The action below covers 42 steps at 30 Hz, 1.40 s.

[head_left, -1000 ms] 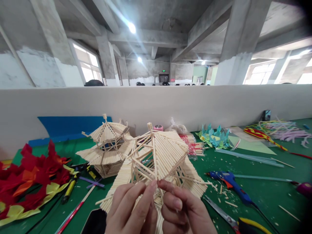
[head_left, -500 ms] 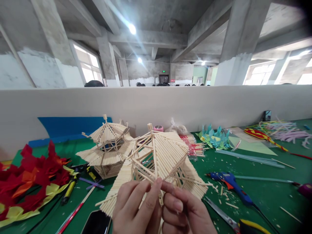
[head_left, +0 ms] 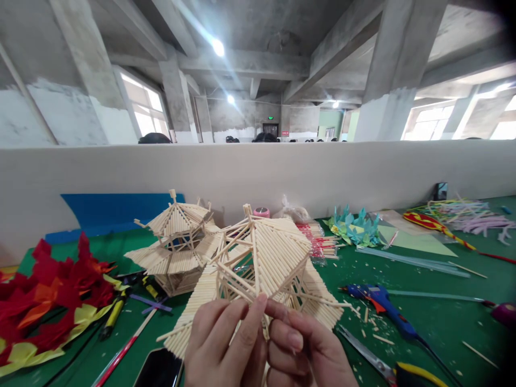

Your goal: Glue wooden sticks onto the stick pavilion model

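head view: the stick pagoda (head_left: 262,258) sits low in the middle, lifted off the green table (head_left: 443,328) and tilted. its long axis runs from the hands up to the peak, which points up and away toward the white partition (head_left: 282,172). the upper roof faces the person on its right side, open framing shows on its left, and the lower roof skirt flares out to both sides. the left hand (head_left: 221,344) and the right hand (head_left: 306,349) meet under the upper roof's near edge, fingertips pinched together on the sticks there, both grasping the model.

a second stick pagoda (head_left: 177,242) stands upright just behind and to the left, its eaves close to the held one. a phone (head_left: 159,368) lies just below the left skirt. to the right, bare mat with stick offcuts separates the model from a blue glue gun (head_left: 379,301) and scissors (head_left: 371,355). a packet of red sticks (head_left: 320,244) lies close behind the right eave. red and yellow paper flowers (head_left: 52,290) fill the far left.
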Each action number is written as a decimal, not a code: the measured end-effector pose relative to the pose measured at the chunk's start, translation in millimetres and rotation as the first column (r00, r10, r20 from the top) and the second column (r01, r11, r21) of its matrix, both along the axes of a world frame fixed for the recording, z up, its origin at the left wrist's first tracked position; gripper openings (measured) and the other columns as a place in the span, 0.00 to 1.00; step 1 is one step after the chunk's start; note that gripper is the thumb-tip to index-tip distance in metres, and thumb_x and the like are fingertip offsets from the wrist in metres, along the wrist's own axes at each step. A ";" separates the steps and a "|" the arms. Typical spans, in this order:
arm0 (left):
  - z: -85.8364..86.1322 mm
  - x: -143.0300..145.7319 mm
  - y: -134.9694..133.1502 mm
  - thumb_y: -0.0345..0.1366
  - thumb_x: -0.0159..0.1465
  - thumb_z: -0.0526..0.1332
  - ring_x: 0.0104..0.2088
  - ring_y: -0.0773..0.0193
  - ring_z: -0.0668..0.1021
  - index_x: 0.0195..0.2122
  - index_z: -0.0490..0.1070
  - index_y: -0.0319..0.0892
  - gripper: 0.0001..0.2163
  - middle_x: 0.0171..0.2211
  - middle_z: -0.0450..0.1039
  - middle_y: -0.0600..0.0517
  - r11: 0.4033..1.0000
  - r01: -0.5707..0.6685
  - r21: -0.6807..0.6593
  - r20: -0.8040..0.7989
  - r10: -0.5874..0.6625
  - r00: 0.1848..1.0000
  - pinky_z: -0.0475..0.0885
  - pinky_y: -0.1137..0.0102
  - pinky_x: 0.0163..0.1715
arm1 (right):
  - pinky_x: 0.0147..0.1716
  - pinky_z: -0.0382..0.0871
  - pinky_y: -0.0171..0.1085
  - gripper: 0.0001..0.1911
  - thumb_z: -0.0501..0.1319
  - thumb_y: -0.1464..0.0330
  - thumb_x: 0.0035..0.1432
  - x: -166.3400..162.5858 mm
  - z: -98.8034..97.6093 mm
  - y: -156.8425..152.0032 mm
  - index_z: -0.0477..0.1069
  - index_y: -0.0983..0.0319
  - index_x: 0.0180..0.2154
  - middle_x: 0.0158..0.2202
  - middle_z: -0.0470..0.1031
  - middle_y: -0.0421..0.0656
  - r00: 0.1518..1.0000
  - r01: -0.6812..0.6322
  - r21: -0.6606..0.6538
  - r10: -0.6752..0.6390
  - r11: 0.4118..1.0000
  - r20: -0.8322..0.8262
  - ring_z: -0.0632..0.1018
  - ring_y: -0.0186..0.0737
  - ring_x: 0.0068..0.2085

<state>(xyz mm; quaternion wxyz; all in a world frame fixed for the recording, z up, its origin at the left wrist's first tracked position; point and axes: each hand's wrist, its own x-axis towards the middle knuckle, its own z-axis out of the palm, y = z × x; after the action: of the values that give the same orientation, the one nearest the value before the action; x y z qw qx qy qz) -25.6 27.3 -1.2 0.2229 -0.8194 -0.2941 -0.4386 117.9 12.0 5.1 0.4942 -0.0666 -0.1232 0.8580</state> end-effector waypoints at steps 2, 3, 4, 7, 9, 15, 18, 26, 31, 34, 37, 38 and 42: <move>-0.4 1.1 0.2 0.23 0.54 0.59 0.36 0.57 0.69 0.47 0.66 0.32 0.18 0.34 0.70 0.42 1.000 0.009 0.008 0.012 -0.009 1.000 0.69 0.63 0.32 | 0.10 0.43 0.21 0.19 0.69 0.68 0.37 -0.2 0.5 -0.7 0.75 0.69 0.34 0.12 0.58 0.28 1.000 0.002 0.002 -0.002 1.000 0.007 0.51 0.18 0.12; -0.3 1.9 0.1 0.23 0.54 0.59 0.36 0.58 0.69 0.47 0.66 0.31 0.18 0.34 0.70 0.43 1.000 0.011 0.005 0.021 -0.011 1.000 0.69 0.63 0.32 | 0.10 0.43 0.21 0.19 0.69 0.68 0.37 0.0 0.2 -1.0 0.75 0.69 0.34 0.12 0.57 0.28 1.000 0.002 0.005 -0.002 1.000 0.009 0.51 0.18 0.12; 0.2 2.7 -0.2 0.22 0.54 0.59 0.36 0.58 0.69 0.47 0.66 0.31 0.18 0.34 0.70 0.43 1.000 0.017 0.002 0.031 -0.017 0.999 0.69 0.63 0.33 | 0.10 0.43 0.22 0.18 0.69 0.68 0.37 0.2 -0.4 -1.2 0.75 0.69 0.34 0.13 0.57 0.28 1.000 -0.001 0.011 0.001 1.000 0.009 0.51 0.18 0.12; 3.8 4.5 -2.6 0.20 0.53 0.59 0.36 0.59 0.70 0.46 0.67 0.31 0.18 0.34 0.70 0.43 0.999 0.041 -0.024 0.062 -0.039 0.997 0.69 0.65 0.33 | 0.11 0.45 0.22 0.17 0.67 0.68 0.41 1.6 -3.3 -1.2 0.75 0.69 0.36 0.14 0.58 0.29 1.000 -0.009 0.046 0.009 0.999 -0.008 0.52 0.19 0.13; 6.8 4.8 -5.0 0.19 0.53 0.59 0.35 0.61 0.70 0.44 0.67 0.31 0.17 0.34 0.70 0.44 0.997 0.066 -0.048 0.081 -0.062 0.995 0.70 0.67 0.33 | 0.11 0.45 0.22 0.17 0.66 0.68 0.43 2.6 -5.2 -0.9 0.75 0.69 0.37 0.15 0.58 0.29 1.000 -0.004 0.066 0.006 0.998 -0.023 0.52 0.19 0.14; 9.9 3.5 -9.5 0.16 0.52 0.58 0.34 0.63 0.71 0.39 0.70 0.32 0.14 0.32 0.69 0.47 0.999 0.045 -0.015 0.202 -0.041 0.978 0.70 0.68 0.31 | 0.12 0.46 0.24 0.16 0.66 0.67 0.44 4.3 -7.7 0.1 0.75 0.67 0.37 0.15 0.56 0.29 1.000 -0.029 0.103 0.030 0.994 -0.005 0.52 0.21 0.14; 9.1 2.3 -8.2 0.17 0.51 0.59 0.35 0.63 0.70 0.40 0.70 0.31 0.15 0.33 0.68 0.46 0.999 0.052 -0.008 0.151 -0.050 0.987 0.70 0.69 0.31 | 0.11 0.45 0.23 0.16 0.66 0.67 0.43 3.9 -8.0 0.0 0.75 0.67 0.37 0.14 0.56 0.29 1.000 -0.020 0.094 0.021 0.995 -0.009 0.51 0.21 0.14; 4.5 4.3 -2.4 0.20 0.53 0.59 0.36 0.61 0.69 0.43 0.69 0.33 0.15 0.35 0.67 0.45 1.000 0.005 -0.001 0.073 -0.005 0.997 0.69 0.67 0.33 | 0.12 0.47 0.23 0.18 0.66 0.67 0.44 2.8 -6.5 -0.5 0.74 0.69 0.39 0.15 0.58 0.29 1.000 -0.015 0.094 0.016 0.995 -0.004 0.53 0.20 0.14; 4.3 5.5 -0.3 0.19 0.53 0.59 0.36 0.60 0.69 0.44 0.68 0.32 0.17 0.35 0.68 0.44 1.000 0.013 -0.008 0.073 -0.012 0.997 0.69 0.65 0.34 | 0.11 0.44 0.23 0.17 0.67 0.67 0.42 2.2 -4.4 -1.0 0.75 0.69 0.37 0.13 0.56 0.28 1.000 -0.005 0.093 0.006 0.996 -0.005 0.51 0.20 0.13; 6.5 5.8 1.2 0.19 0.52 0.59 0.36 0.61 0.69 0.43 0.68 0.31 0.16 0.35 0.68 0.44 1.000 0.019 0.003 0.069 -0.019 0.997 0.69 0.66 0.33 | 0.12 0.46 0.24 0.18 0.66 0.67 0.44 3.0 -7.1 -0.4 0.74 0.68 0.39 0.14 0.56 0.28 1.000 -0.016 0.105 0.018 0.994 -0.009 0.52 0.20 0.14; 6.5 6.4 0.8 0.18 0.52 0.59 0.36 0.61 0.69 0.43 0.68 0.30 0.16 0.35 0.68 0.44 0.999 0.036 0.000 0.094 -0.036 0.995 0.69 0.66 0.33 | 0.12 0.47 0.23 0.18 0.66 0.67 0.44 3.7 -9.7 -0.9 0.74 0.69 0.39 0.15 0.55 0.28 0.999 -0.022 0.107 0.026 0.994 -0.041 0.52 0.20 0.14; 6.0 6.6 0.3 0.18 0.52 0.59 0.36 0.61 0.69 0.43 0.68 0.30 0.16 0.35 0.68 0.44 0.999 0.040 -0.002 0.100 -0.040 0.994 0.70 0.66 0.33 | 0.12 0.47 0.23 0.18 0.66 0.68 0.44 3.6 -9.9 -1.4 0.73 0.69 0.39 0.15 0.55 0.28 0.998 -0.025 0.104 0.031 0.994 -0.055 0.52 0.20 0.14; 4.0 7.4 -1.3 0.18 0.52 0.59 0.35 0.61 0.69 0.44 0.68 0.31 0.17 0.35 0.69 0.44 0.999 0.037 -0.018 0.114 -0.034 0.993 0.70 0.66 0.33 | 0.12 0.45 0.21 0.19 0.67 0.68 0.43 1.8 -7.7 -3.6 0.73 0.71 0.39 0.14 0.53 0.27 0.993 -0.038 0.068 0.045 0.997 -0.112 0.52 0.19 0.14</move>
<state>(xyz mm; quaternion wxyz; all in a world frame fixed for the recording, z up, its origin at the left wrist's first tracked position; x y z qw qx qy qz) -18.1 26.0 2.8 0.1896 -0.8004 -0.2963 -0.4855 119.7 8.4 -2.6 0.4842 0.0009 -0.1244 0.8660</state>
